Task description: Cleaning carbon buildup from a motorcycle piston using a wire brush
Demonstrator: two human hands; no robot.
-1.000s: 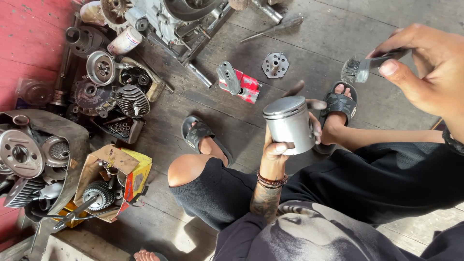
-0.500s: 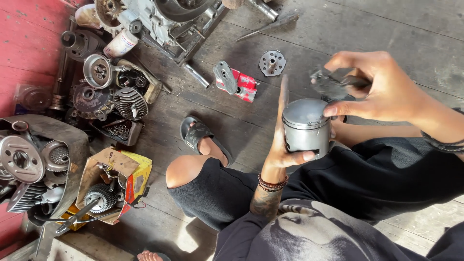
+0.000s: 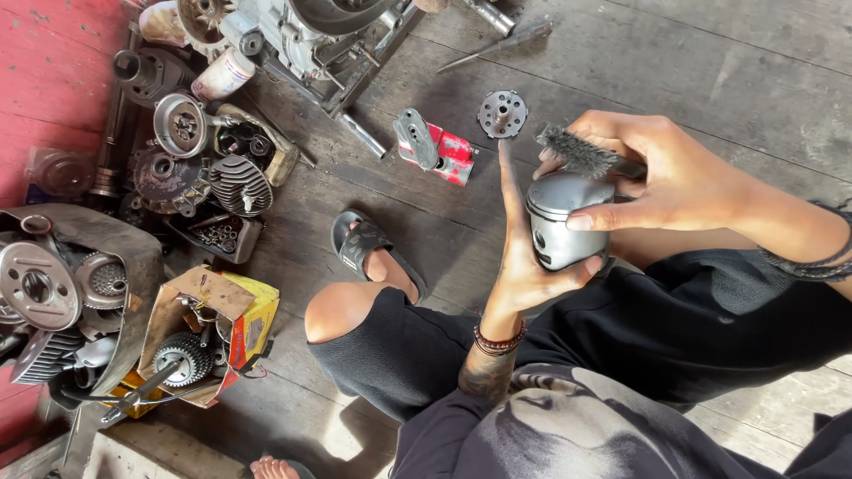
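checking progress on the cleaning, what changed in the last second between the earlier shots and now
The right hand brought the wire brush down from the upper right onto the top of the grey piston. The left hand kept its grip on the piston. The engine parts on the floor stayed put.

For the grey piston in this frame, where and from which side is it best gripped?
Grip the piston around its smooth cylindrical skirt, from the side and below, as the left hand does. That leaves the domed crown at the top free, where the right hand lays the wire brush. A grip from above would likely block the brush.
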